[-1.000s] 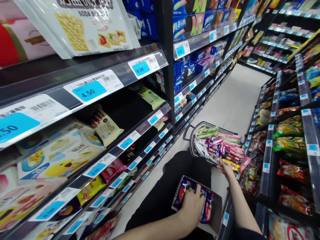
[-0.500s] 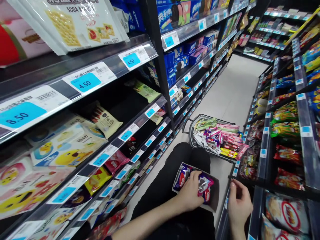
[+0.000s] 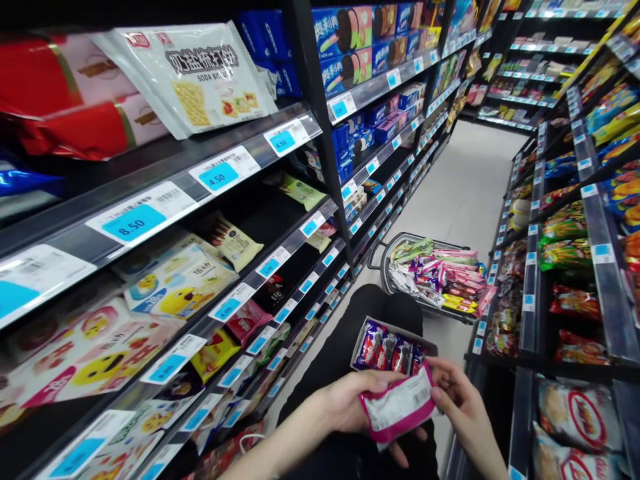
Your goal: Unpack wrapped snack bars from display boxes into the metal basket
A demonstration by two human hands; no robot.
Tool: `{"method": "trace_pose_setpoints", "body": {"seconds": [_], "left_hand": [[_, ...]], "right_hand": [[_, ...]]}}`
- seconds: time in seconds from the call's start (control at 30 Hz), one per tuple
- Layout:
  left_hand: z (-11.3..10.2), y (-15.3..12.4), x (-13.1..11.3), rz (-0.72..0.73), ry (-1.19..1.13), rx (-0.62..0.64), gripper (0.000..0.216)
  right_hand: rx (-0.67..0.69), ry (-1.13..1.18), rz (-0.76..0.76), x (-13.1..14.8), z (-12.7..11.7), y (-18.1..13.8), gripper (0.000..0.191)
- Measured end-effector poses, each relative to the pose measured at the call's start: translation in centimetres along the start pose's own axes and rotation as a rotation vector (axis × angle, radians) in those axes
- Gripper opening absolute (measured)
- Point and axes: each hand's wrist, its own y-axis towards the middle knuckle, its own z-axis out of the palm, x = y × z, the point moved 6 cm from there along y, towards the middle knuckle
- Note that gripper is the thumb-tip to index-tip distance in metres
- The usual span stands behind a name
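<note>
A small snack packet with a whitish printed back and magenta edges is between my two hands, over my lap. My left hand is closed on its left side, thumb on top and some fingers underneath. At the packet's right end, my right hand pinches the upper corner between thumb and fingers. Just beyond, an open cardboard box rests on my dark-trousered legs. Purple and red wafer packets stand in a row inside it; the packet and my hands hide its near right part.
A basket heaped with colourful snack packets sits on the floor past my knees. Shelves of biscuits rise close on my left. On the right are tiered racks of bagged snacks. The pale aisle floor runs ahead between them.
My left hand has come out of the box with a packet, drawing it back toward me. My right hand has moved left and taken the packet's other end. The view has tilted up slightly.
</note>
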Motion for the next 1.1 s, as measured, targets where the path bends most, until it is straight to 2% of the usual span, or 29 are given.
{"method": "trace_pose_setpoints", "body": {"seconds": [0.1,0.17,0.23,0.33,0.4,0.5,0.57,0.7,0.8,0.9,1.0,1.1], "left_hand": [[-0.7,-0.1,0.1,0.190,-0.022,-0.076,0.073],[-1.8,-0.3,-0.3,0.382,0.072,-0.220,0.073],[-2.6,-0.5,-0.4,0.476,0.249,-0.378,0.062],[-3.2,-0.7,-0.4,0.456,0.419,-0.516,0.051],[-3.5,-0.8,-0.3,0.439,0.430,-0.556,0.051],[-3.6,-1.1,-0.5,0.465,0.453,-0.594,0.047],[-3.3,-1.5,-0.8,0.516,0.546,-0.640,0.042],[-2.0,-2.8,-1.7,0.611,0.923,-0.788,0.031],[-0.7,-3.2,-1.7,0.602,1.171,-0.779,0.029],[0.4,-3.2,-1.4,0.611,1.421,-0.693,0.030],[0.9,-3.3,-1.2,0.655,1.589,-0.612,0.035],[1.2,-3.3,-1.4,0.662,1.720,-0.569,0.031]], "right_hand": [[-0.174,0.017,-0.027,0.1,-0.6,-0.8,0.036],[-0.272,0.011,-0.032,-0.1,-1.0,-1.3,0.032],[-0.319,-0.029,-0.019,-0.2,-1.2,-1.8,0.030],[-0.264,-0.053,-0.050,0.4,-0.6,-2.5,0.030],[-0.172,-0.064,-0.111,1.1,0.1,-2.9,0.030],[-0.089,-0.203,-0.208,2.4,0.9,-3.4,0.030],[-0.096,-0.318,-0.258,2.9,1.1,-3.6,0.027],[-0.162,-0.465,-0.378,3.1,1.3,-4.0,0.018],[-0.195,-0.519,-0.484,2.6,1.6,-4.3,0.012],[-0.239,-0.473,-0.530,1.9,1.4,-4.2,0.014],[-0.207,-0.447,-0.541,1.2,1.3,-3.7,0.016],[-0.160,-0.442,-0.554,0.9,1.4,-3.2,0.021]]}}
